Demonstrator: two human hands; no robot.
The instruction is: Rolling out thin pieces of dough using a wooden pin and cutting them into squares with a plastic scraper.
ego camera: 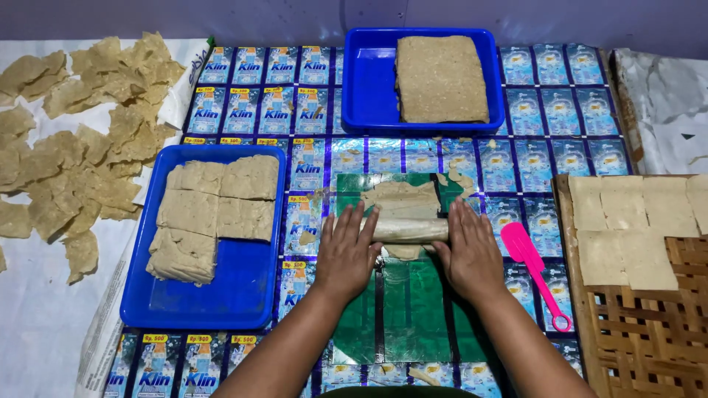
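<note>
Both hands press flat, fingers spread: the left hand (346, 250) and the right hand (470, 250) bear on the two ends of a pale rolling pin (409, 229), gripping nothing, palms down on it. The pin lies across a thin dough sheet (402, 197) on a green plastic sheet (409, 309), near the middle of the floor covering of printed sachet strips (310, 158). To roll well, I'd judge, the push should be even from both palms, so the sheet thins evenly without tearing.

Just right of the right hand lies one pink plastic scraper (532, 269). Two blue trays: the near-left tray (247, 295) holds about five stacked dough squares (214, 214); the far tray (369, 88) holds one thick slab (440, 77). At the right edge, a woven bamboo rack (641, 332) carries roughly six flattened squares (627, 228). At the left edge, many ragged dried pieces (81, 147) lie on white paper (37, 324), too many to count.
</note>
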